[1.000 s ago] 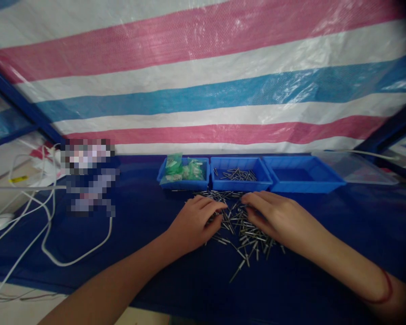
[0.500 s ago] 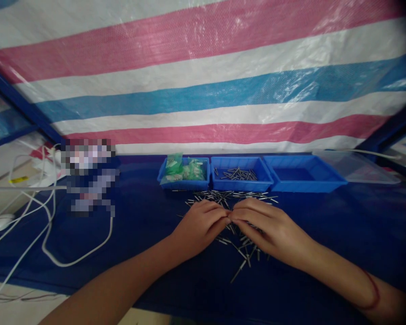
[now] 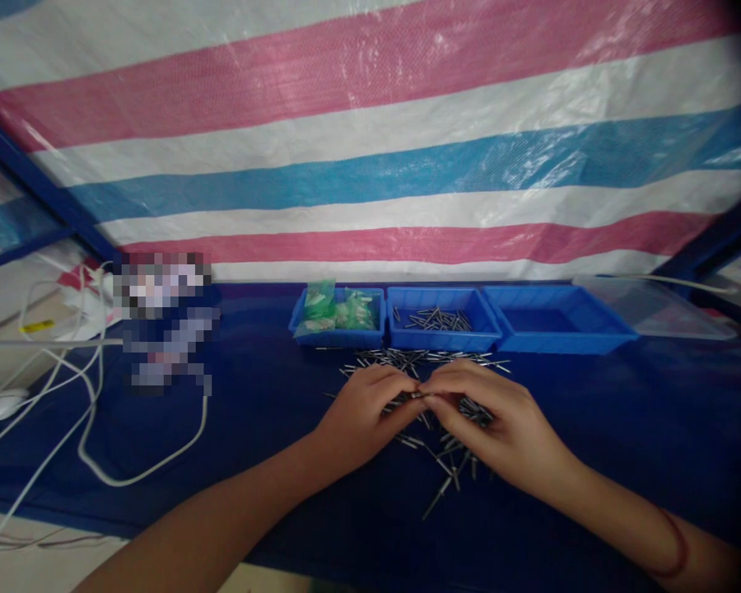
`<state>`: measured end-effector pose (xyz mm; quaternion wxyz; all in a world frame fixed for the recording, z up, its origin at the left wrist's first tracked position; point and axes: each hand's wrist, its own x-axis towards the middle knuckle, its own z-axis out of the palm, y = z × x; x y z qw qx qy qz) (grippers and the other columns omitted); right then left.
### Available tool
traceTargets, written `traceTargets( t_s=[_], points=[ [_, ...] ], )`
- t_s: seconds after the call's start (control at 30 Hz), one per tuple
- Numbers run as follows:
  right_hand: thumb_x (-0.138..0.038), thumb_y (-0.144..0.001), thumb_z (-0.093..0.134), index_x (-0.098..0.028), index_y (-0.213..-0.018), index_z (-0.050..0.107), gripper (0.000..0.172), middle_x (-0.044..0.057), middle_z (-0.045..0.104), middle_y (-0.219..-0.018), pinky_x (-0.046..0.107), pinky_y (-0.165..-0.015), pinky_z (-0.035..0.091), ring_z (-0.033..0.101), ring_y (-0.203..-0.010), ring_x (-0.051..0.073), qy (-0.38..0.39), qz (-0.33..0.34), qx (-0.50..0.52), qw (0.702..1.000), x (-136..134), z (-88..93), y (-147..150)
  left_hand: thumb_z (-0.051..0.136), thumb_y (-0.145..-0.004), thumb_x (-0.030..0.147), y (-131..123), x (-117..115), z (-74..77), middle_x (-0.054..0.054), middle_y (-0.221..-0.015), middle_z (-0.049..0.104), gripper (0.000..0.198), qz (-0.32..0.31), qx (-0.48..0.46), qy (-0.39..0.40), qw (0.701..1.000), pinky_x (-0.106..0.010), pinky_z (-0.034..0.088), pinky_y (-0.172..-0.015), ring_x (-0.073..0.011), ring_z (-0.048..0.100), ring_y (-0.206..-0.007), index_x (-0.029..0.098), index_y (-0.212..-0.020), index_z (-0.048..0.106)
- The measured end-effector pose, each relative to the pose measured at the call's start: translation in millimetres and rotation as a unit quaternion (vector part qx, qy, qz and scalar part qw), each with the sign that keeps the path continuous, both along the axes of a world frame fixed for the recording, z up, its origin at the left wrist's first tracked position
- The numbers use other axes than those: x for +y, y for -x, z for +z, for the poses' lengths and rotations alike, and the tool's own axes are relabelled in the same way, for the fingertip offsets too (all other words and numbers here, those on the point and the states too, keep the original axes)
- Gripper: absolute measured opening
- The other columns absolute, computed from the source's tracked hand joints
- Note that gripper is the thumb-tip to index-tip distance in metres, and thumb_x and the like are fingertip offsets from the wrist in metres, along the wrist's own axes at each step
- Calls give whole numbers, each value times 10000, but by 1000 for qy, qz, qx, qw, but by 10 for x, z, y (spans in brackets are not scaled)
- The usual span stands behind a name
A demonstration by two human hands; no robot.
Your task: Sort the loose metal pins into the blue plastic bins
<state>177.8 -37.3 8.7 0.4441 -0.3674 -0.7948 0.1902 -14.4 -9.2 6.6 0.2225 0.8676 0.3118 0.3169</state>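
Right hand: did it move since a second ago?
Yes. The right hand pulled back from the middle bin, toward the person, and now meets the left hand over the pins.

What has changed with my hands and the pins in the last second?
Both hands drew inward over the metal pins: a second ago they lay apart and flat; now the left hand and right hand meet fingertip to fingertip, each grip closed on pins. The three blue trays and white cable stayed put.
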Motion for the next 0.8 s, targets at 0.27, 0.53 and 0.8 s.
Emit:
traceTargets(
  t_s=[0.27, 0.53, 0.8],
  points=[
    [-154, -881, 530, -193, -977, 635, 147, 62, 668, -890, 312, -736, 520, 629, -829, 172, -87, -16, -66, 994, 96, -29, -29, 529, -909, 275, 8, 9, 34, -30, -844, 660, 138, 37, -23, 3, 999, -259, 453, -762, -147, 609, -813, 174, -864, 612],
    [-213, -905, 504, -153, -977, 643, 168, 104, 671, -910, 365, -804, 497, 626, -872, 223, -156, -202, -134, 958, 427, 63, -331, 516, -910, 230, -5, 14, 17, -28, -871, 665, 132, 38, -16, 15, 999, -258, 442, -794, -139, 615, -826, 167, -950, 626],
    [-250, -883, 501, -182, -843, 635, 156, 55, 655, -829, 284, -695, 475, 615, -748, 163, -45, -84, -221, 971, 407, 243, -642, 522, -896, 206, -2, 45, 15, -27, -911, 687, 131, 44, 16, 16, 999, -277, 429, -808, -156, 618, -870, 182, -957, 636]
  ],
)
